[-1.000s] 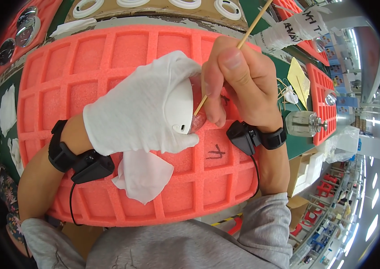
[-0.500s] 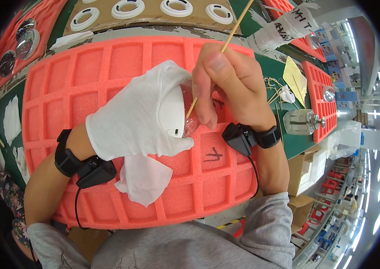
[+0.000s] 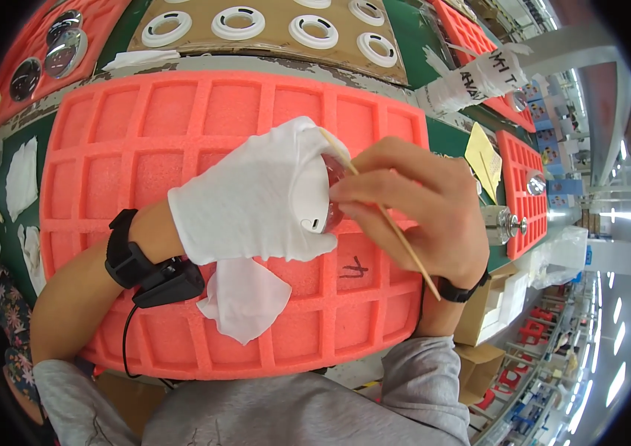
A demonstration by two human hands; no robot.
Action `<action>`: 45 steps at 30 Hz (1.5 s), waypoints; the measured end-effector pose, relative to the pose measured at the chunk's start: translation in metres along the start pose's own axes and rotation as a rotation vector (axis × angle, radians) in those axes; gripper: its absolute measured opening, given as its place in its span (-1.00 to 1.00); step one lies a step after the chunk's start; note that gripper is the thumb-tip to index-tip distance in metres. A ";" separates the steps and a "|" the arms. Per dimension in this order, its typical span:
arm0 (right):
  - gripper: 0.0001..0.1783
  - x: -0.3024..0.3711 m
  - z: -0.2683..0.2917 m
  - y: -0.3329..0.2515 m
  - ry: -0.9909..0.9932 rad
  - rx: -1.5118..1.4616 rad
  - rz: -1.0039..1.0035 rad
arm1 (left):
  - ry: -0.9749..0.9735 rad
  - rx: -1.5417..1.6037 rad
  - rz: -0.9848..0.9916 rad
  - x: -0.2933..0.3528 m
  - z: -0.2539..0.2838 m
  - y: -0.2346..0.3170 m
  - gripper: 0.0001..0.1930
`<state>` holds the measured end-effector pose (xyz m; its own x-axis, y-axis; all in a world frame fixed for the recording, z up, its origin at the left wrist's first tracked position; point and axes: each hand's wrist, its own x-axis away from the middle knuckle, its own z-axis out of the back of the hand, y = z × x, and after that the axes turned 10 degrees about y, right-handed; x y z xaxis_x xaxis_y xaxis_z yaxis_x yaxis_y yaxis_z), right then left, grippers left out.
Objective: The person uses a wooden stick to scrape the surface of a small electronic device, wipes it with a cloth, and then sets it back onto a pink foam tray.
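Device (image 3: 310,195), white, over tray (image 3: 161,178); left hand (image 3: 252,195), grip closed round it. Right hand (image 3: 427,204), device's three o'clock, grip pinching stick (image 3: 409,251). Step: apparently fine stick work; next move calls for steadiness.

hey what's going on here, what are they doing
A person's gloved left hand grips a rounded white device above a red foam tray. The bare right hand holds a thin wooden stick slantwise, its fingertips close to the device's see-through side; whether they touch it is hard to tell. A white cloth lies on the tray, nearer the person.
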<state>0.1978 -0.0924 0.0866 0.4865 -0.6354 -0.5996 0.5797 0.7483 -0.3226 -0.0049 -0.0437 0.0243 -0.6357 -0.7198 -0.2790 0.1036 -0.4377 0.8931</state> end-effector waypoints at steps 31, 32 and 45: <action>-0.69 -0.004 -0.032 -0.058 -0.119 0.395 -0.155 | 0.026 -0.144 -0.275 0.020 0.018 -0.008 -0.51; -0.69 -0.003 -0.032 -0.056 -0.116 0.389 -0.150 | 0.034 -0.145 -0.279 0.020 0.017 -0.010 -0.47; -0.69 0.008 -0.033 -0.048 -0.134 0.283 -0.194 | 0.040 -0.046 -0.108 0.022 0.007 -0.024 -0.43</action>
<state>0.1522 -0.1265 0.0730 0.4203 -0.7936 -0.4400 0.8184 0.5409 -0.1938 -0.0267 -0.0449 -0.0001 -0.6138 -0.6877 -0.3878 0.0713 -0.5374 0.8403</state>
